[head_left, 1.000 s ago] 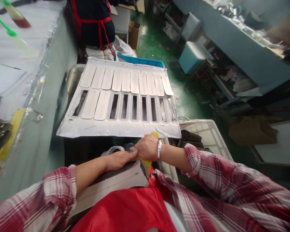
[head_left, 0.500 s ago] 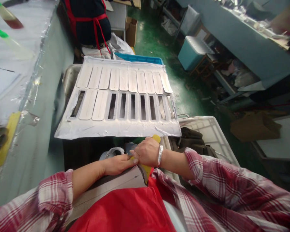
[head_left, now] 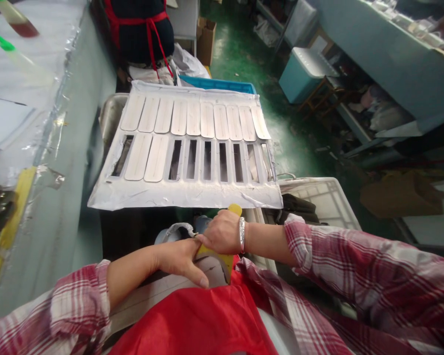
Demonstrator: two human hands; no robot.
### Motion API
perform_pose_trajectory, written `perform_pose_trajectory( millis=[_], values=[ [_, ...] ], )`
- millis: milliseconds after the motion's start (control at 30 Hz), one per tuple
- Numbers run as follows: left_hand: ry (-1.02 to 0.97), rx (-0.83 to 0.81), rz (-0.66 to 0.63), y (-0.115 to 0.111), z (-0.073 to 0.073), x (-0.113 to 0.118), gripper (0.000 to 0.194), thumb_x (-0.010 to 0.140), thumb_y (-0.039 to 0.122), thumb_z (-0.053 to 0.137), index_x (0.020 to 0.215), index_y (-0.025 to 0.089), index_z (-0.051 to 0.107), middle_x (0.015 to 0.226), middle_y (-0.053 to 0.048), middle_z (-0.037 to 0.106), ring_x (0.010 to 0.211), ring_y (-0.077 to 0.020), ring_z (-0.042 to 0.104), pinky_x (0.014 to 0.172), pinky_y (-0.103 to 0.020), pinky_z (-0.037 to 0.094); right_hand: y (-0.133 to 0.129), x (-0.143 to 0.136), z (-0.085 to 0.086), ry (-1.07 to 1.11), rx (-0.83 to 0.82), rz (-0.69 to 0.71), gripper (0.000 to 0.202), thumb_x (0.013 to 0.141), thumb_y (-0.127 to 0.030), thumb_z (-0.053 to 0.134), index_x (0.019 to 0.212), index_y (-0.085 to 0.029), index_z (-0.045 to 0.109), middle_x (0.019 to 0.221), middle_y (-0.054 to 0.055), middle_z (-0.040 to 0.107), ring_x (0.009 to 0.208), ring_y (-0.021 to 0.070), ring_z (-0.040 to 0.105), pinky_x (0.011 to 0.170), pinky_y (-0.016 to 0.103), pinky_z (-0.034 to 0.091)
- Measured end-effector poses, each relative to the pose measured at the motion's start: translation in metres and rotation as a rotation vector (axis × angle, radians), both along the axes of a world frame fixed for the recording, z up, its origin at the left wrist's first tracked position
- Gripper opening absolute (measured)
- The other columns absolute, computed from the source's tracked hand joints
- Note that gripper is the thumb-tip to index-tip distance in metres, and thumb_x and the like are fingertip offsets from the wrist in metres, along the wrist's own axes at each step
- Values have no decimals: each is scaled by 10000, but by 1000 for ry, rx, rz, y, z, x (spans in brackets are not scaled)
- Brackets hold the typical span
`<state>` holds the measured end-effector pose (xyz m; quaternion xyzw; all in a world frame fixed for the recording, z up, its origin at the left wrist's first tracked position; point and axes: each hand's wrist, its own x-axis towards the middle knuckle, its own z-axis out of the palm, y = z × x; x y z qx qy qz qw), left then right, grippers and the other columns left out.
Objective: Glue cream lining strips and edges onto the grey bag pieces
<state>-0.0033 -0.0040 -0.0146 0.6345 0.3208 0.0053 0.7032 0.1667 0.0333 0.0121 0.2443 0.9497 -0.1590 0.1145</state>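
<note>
My right hand, with a silver bracelet at the wrist, is closed around a yellow piece, whose rounded end shows above the knuckles. Beside it, my left hand has its thumb spread away from the fingers, and its fingertips meet the right hand near the yellow piece. Whatever the left fingers touch there is hidden. Below both hands lies a grey-beige material with a dark line, partly over the red apron. Ahead, a white slotted board carries several pale rounded strips.
A plastic-covered table runs along the left. To the right stands a white crate with dark items. A person in a dark top with red straps is beyond the board, near a blue crate. Farther right is a teal box.
My left thumb has swung down and away from the right hand, uncovering more of the yellow piece. The right hand has shifted slightly left. The whole view has moved a little.
</note>
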Motion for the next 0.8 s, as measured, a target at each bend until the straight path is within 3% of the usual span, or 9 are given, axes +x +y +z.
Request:
perform_pose_trajectory(
  millis=[267, 400, 567, 667, 733, 800],
  values=[
    [-65, -133, -33, 0, 10, -22, 673, 619, 416, 724, 1212, 177, 513, 1199, -39, 574, 1108, -250, 506, 961, -294, 383, 10, -38, 7, -44, -88, 163, 546, 925, -419, 223, 737, -188, 680, 746, 50, 690, 750, 198, 624, 614, 309, 371],
    [-21, -158, -72, -3, 18, -46, 631, 648, 423, 694, 1210, 193, 522, 1191, -30, 586, 1097, -249, 518, 967, -299, 378, 8, -61, 7, -15, -105, 193, 515, 919, -411, 244, 765, -195, 686, 805, 53, 694, 797, 199, 628, 638, 319, 389],
    [227, 20, 16, -20, 22, -84, 662, 625, 479, 689, 1197, 184, 536, 1153, -43, 610, 1040, -270, 551, 911, -288, 406, -3, -95, 9, -52, -119, 146, 527, 919, -422, 201, 838, -222, 681, 887, 47, 693, 854, 218, 624, 652, 341, 419],
    [318, 88, 57, -29, 30, -95, 650, 633, 513, 661, 1168, 160, 559, 1080, -50, 646, 968, -273, 587, 821, -282, 450, -10, -111, 14, -42, -74, 156, 536, 919, -459, 198, 860, -227, 678, 893, 54, 691, 864, 232, 623, 676, 367, 431],
    [332, 139, 65, -32, 40, -98, 661, 645, 521, 645, 1191, 164, 541, 1112, -55, 634, 987, -271, 582, 825, -287, 449, -8, -113, 21, -41, -33, 142, 553, 914, -499, 205, 856, -222, 679, 874, 63, 692, 859, 228, 624, 703, 369, 432],
    [368, 246, 133, -33, 52, -100, 736, 639, 527, 649, 1264, 180, 472, 1217, -69, 575, 1073, -277, 541, 896, -303, 414, 0, -101, 32, -47, 31, 41, 578, 905, -532, 206, 827, -213, 681, 852, 69, 693, 849, 221, 626, 709, 354, 433]
  ],
)
